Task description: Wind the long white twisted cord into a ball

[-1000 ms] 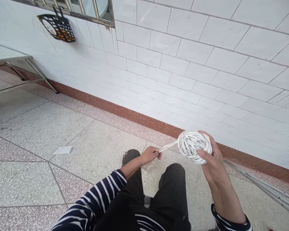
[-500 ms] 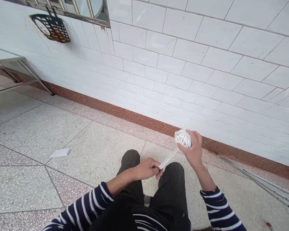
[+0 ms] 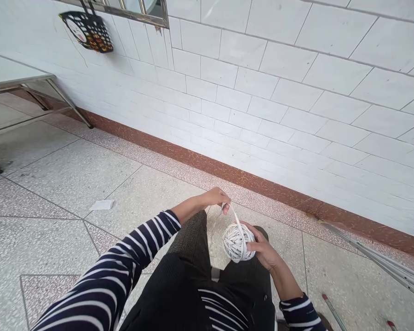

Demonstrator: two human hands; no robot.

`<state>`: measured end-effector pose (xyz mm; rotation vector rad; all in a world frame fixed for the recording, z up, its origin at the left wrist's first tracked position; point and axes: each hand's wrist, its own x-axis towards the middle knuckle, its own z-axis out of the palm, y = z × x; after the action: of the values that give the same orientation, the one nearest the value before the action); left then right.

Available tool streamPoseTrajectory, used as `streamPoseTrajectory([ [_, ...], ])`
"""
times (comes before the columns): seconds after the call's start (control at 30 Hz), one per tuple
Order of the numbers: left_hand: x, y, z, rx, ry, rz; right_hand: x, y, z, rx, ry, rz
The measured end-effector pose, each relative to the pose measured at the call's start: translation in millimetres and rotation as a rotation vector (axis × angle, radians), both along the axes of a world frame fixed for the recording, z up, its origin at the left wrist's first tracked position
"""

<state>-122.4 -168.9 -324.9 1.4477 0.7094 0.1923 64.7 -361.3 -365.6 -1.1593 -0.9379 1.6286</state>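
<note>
In my right hand [image 3: 264,248] rests a ball of white cord [image 3: 235,242], gripped from its right side just above my knees. A flat white strand [image 3: 235,212] runs up from the ball to my left hand [image 3: 218,198], which pinches it between thumb and fingers, farther forward than the ball. A thin loose piece hangs beneath the left fingers; where it leads is hard to make out.
A white tiled wall [image 3: 262,92] with a brown base strip [image 3: 193,158] faces me. A metal-framed table [image 3: 51,78] stands at left, and a black basket [image 3: 89,32] hangs near the window. White paper [image 3: 102,205] lies on the floor; metal poles [image 3: 372,255] lie at right.
The ball came down and left toward my knees, turned in my right hand. My left hand moved forward with the strand, now above the ball. The view shifted slightly.
</note>
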Motion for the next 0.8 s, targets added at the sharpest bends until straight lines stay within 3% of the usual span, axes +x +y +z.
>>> streamPoseTrajectory([
  [0.1,7.3,7.5,-11.8,0.292,0.216,-0.103,4.2,-4.2,-0.1,-0.034,0.119,-0.014],
  [0.17,13.1,4.2,-17.0,0.506,0.279,-0.092,3.7,-6.1,-1.9,-0.050,0.203,-0.047],
  [0.27,19.8,-13.3,-25.0,0.664,0.141,-0.025,0.9,-9.2,-3.5,-0.073,0.308,-0.116],
  [0.4,22.2,-40.0,-42.2,0.607,-0.056,-0.073,-2.4,-12.9,-2.5,-0.101,0.369,-0.177],
  [0.57,11.5,-56.7,-58.6,0.338,-0.060,0.102,-8.6,-14.9,-4.5,-0.125,0.395,-0.225],
  [0.8,-0.1,-73.5,-66.0,0.190,-0.202,0.029,-19.8,-15.6,-5.2,-0.142,0.402,-0.217],
])
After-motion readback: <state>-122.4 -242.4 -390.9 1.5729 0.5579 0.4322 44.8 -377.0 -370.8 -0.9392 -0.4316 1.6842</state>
